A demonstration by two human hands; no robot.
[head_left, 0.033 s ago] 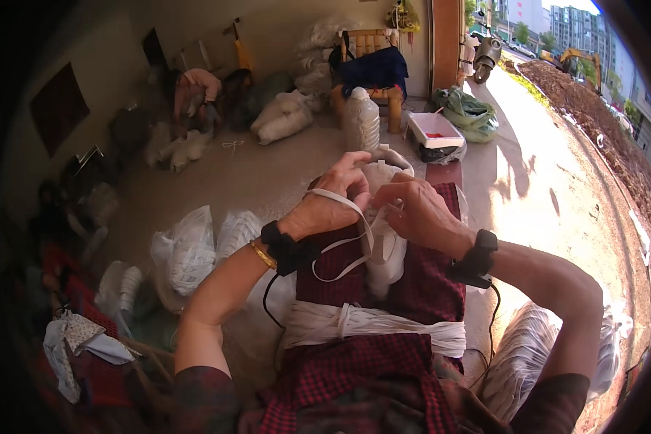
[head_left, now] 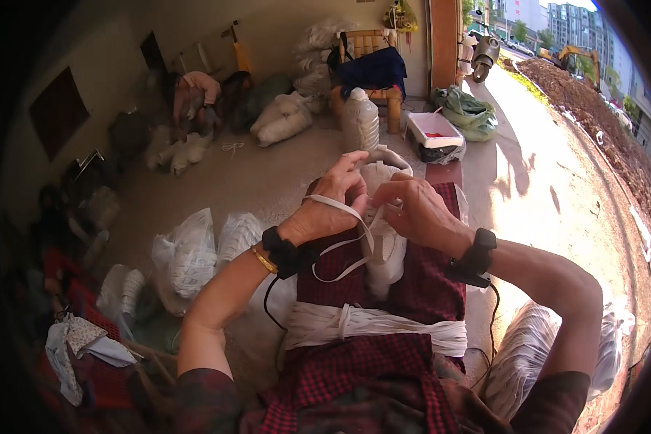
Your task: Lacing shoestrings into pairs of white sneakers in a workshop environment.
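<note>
A white shoe rests on the checked cloth over my lap, its toe toward me and its collar at the far end. My left hand bends over the left side of its lacing, thumb and fingertips closed together. A flat white shoelace crosses the back of this hand and hangs in a loose loop beside the shoe. Over the right side, my right hand pinches at the lace near the eyelets. The fingers partly hide the lacing. A bundle of white laces lies across my lap.
Bagged white shoes lie at my left, and a clear bag of white items at my right. Ahead stand a plastic bottle, a white bin, a green sack and a bamboo chair. Another person bends over sacks.
</note>
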